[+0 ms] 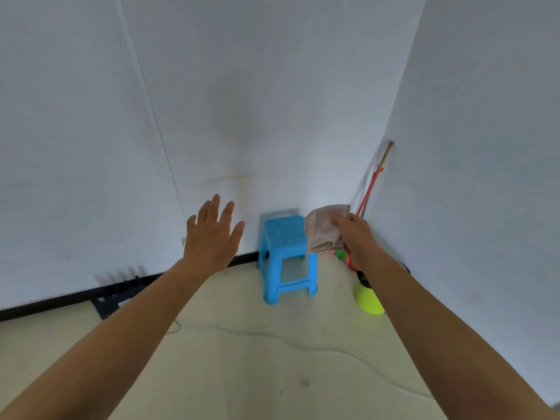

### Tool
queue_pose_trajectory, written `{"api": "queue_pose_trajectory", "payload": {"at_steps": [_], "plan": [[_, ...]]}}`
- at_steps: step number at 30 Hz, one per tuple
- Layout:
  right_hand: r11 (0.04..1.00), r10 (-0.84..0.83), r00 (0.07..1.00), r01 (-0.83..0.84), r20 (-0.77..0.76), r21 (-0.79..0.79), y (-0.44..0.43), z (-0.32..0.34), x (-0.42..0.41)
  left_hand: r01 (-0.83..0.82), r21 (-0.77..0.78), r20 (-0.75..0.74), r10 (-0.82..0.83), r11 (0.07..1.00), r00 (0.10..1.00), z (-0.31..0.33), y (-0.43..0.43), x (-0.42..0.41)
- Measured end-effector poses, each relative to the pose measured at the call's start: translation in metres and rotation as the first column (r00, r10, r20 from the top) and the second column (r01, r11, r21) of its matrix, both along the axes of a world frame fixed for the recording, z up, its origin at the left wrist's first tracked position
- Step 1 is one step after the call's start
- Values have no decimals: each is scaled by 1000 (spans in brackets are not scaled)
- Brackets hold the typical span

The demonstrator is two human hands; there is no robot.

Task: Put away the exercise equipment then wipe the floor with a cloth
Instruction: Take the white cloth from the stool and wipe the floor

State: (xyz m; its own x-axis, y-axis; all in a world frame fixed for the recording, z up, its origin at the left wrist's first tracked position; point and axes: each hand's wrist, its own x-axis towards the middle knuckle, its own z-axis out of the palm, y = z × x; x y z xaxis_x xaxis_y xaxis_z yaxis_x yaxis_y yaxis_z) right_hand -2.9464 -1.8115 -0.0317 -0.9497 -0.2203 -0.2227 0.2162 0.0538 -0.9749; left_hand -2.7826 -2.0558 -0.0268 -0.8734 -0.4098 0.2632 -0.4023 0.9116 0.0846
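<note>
Right hand (359, 237) grips cloth (325, 227); left hand (212, 234) spread wide, empty.
Blue stool (286, 256) at frame centre, pale floor (272, 359), white walls (242, 86).

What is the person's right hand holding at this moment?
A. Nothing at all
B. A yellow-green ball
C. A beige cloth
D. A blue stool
C: the right hand is closed on a bunched beige cloth, held up in front of the blue stool, while the left hand is spread open and empty.
</note>
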Motion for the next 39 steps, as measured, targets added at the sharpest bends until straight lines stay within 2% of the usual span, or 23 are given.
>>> {"api": "queue_pose_trajectory", "payload": {"at_steps": [6,11,18,23,26,32,36,39], "plan": [[997,-75,997,75,17,13,-55,7,-116,90,32,59,-92,995,994,12,-75,-151],[991,-132,989,131,63,24,-87,-24,-216,186,54,164,-193,981,967,-28,-106,-256],[992,-123,966,123,228,13,-137,-81,-371,178,134,324,-213,975,922,-91,-141,-405],[995,-101,954,95,281,35,-179,-109,-480,182,183,356,-238,966,904,-114,-170,-508],[994,-105,938,92,331,53,-200,-138,-512,114,252,380,-207,961,901,-146,-179,-537],[976,-175,887,99,427,195,-235,-244,-555,53,379,531,-265,924,805,-270,-204,-586],[946,-204,925,102,321,309,-258,-317,-576,23,407,643,-305,913,702,-372,-215,-609],[882,-144,990,125,7,455,-279,-371,-588,3,426,681,-323,905,657,-433,-220,-620]]}}
